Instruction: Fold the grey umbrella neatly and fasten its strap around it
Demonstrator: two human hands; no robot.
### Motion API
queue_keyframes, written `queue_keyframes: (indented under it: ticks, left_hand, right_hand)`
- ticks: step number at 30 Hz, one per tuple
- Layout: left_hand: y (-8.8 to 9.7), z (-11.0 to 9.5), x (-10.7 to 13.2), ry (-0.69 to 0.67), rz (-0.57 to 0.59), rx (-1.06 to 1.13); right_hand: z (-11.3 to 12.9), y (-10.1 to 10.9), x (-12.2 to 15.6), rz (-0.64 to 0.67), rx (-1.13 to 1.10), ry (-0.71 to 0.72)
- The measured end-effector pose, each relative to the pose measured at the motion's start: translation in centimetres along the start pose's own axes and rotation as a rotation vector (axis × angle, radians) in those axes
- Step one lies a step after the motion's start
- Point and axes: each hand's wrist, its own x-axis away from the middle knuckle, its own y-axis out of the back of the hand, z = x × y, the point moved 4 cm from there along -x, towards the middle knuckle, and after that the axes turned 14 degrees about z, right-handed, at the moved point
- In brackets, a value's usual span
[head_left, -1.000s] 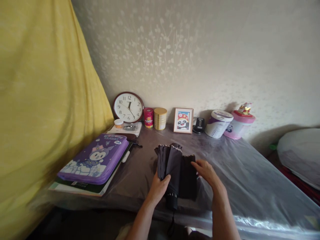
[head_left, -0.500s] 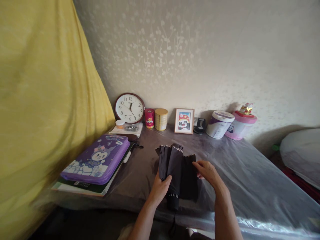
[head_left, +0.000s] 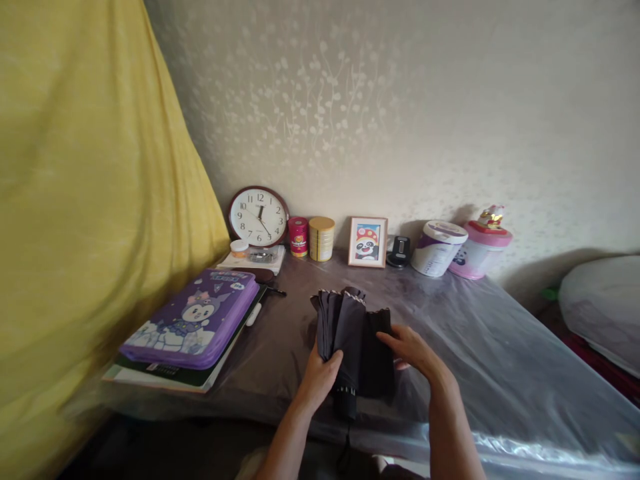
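A folded black umbrella (head_left: 350,327) lies on the plastic-covered table (head_left: 475,347), its handle toward me at the near edge. My left hand (head_left: 320,377) is closed round the umbrella's left folds near the handle. Over the right-hand flap of fabric sits my right hand (head_left: 410,347), its fingers curled onto the cloth and its thumb under the flap.
A purple cartoon case (head_left: 195,320) lies on books at the left beside a yellow curtain (head_left: 85,220). Along the wall stand a clock (head_left: 259,216), a red tin (head_left: 298,236), a gold tin (head_left: 321,238), a picture frame (head_left: 368,241), a white tub (head_left: 439,248) and a pink container (head_left: 480,250).
My right hand has slid left and a little toward me over the umbrella's right flap. The left hand has kept its grip.
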Motion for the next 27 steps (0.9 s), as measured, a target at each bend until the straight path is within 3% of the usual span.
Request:
queue_keyframes:
  ticks: [10,16,27]
  left_hand:
    - [0.1,0.8,-0.4,-0.017,0.0,-0.026]
    - [0.2,1.1,-0.4,-0.019,-0.016,-0.034]
    - [0.4,1.5,-0.5,-0.004,-0.015,0.009]
  right_hand:
    - [-0.5,-0.5,0.0,0.062,0.015,-0.008]
    - [-0.7,-0.1,-0.1,0.005,0.012,-0.013]
    - [2.1,-0.8,0.4,-0.008,-0.155,0.224]
